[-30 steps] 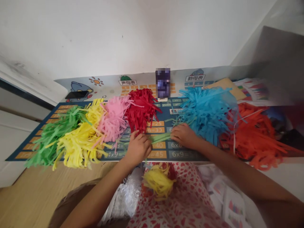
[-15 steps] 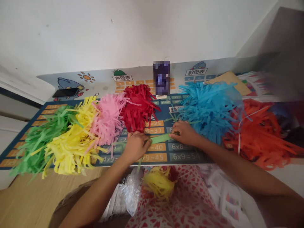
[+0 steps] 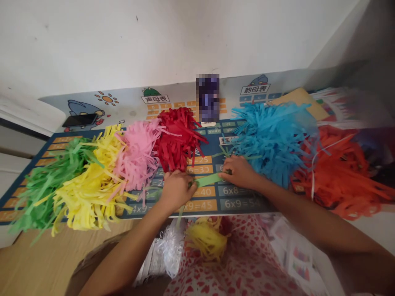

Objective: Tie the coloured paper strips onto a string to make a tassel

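A strip of light green tissue paper (image 3: pixel 209 179) with fringed ends is stretched between my two hands, just above the printed table mat (image 3: pixel 210 202). My left hand (image 3: pixel 179 189) is closed on its left end, fingers curled over it. My right hand (image 3: pixel 237 170) pinches the right end, and green fringe sticks out beyond it. Behind my left hand is a red fringed paper bundle (image 3: pixel 179 137). A blue fringed bundle (image 3: pixel 268 142) lies close to my right hand. My fingertips are partly hidden under the hands.
Pink (image 3: pixel 137 154), yellow (image 3: pixel 92 193) and green (image 3: pixel 52 183) fringed bundles lie at left, an orange one (image 3: pixel 342 176) at right. A phone (image 3: pixel 80 120) rests at the back left; a blurred upright screen (image 3: pixel 208 98) stands behind. Yellow shreds (image 3: pixel 208 238) lie on my lap.
The view has shifted slightly. Both hands keep their hold on the green tissue paper strip in nearly the same place.
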The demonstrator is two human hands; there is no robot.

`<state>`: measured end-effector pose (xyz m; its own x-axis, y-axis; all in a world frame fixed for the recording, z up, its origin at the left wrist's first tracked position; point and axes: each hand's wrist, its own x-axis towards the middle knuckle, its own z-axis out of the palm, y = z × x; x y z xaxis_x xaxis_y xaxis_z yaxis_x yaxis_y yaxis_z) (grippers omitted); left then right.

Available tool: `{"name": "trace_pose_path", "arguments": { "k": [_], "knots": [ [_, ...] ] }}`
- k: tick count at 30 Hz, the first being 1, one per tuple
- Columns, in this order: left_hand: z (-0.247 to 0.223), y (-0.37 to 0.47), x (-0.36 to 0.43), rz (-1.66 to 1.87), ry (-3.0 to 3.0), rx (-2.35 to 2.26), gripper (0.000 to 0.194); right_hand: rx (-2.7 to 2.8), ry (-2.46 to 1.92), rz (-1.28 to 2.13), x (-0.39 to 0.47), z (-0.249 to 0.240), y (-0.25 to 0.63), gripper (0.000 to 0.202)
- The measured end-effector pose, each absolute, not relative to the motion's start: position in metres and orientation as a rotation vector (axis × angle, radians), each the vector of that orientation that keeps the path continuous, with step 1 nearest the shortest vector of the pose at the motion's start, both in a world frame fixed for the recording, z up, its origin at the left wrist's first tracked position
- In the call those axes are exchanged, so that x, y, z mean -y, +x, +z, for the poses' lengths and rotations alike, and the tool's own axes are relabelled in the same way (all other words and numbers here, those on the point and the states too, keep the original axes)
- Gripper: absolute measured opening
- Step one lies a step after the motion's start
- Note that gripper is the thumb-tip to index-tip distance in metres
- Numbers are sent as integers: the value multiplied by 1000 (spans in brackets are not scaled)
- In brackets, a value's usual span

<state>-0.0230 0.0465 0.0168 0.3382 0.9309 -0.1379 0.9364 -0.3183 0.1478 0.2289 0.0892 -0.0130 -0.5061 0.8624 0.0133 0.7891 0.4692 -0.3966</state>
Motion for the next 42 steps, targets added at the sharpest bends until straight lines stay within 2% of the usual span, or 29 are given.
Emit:
{"name": "trace_pose_path", "arguments": {
  "k": [4, 6, 9, 11, 14, 18, 21, 26, 31, 36, 39, 42],
  "knots": [
    [18, -23, -44, 17, 2516, -1745, 16, 2355, -1495, 516, -88, -19, 228, 15],
    [19, -24, -44, 105, 2730, -1609, 22, 2314, -1481, 443, -86, -20, 228, 14],
    [20, -26, -44, 67, 3072, -1134, 23, 2460, -1215, 89, -80, -18, 228, 6],
    [20, -25, -43, -26, 3170, -963, 16, 2576, -942, -104, -75, -14, 229, 14],
    [21, -18, -39, -71, 3200, -996, 11, 2664, -752, -176, -68, -8, 228, 12],
    [21, -3, -35, -7, 3168, -1185, 19, 2725, -712, -237, -71, -6, 223, 19],
    [20, 3, -37, 36, 3119, -1267, 21, 2714, -741, -200, -79, -9, 220, 23],
    [12, -2, -42, 199, 3050, -1361, 12, 2659, -916, -62, -79, -2, 212, 18],
    [5, -9, -37, 360, 3044, -1423, 14, 2691, -856, -209, -62, 2, 199, 15],
    [-2, -22, -16, 402, 3081, -1392, 11, 2656, -851, -265, -58, -11, 215, 23],
    [-8, -32, -6, 494, 2963, -1393, 16, 2574, -881, -87, -62, -18, 232, 21],
    [-10, -39, -3, 600, 2762, -1471, 13, 2515, -958, 229, -70, -24, 242, 14]
  ]
}}
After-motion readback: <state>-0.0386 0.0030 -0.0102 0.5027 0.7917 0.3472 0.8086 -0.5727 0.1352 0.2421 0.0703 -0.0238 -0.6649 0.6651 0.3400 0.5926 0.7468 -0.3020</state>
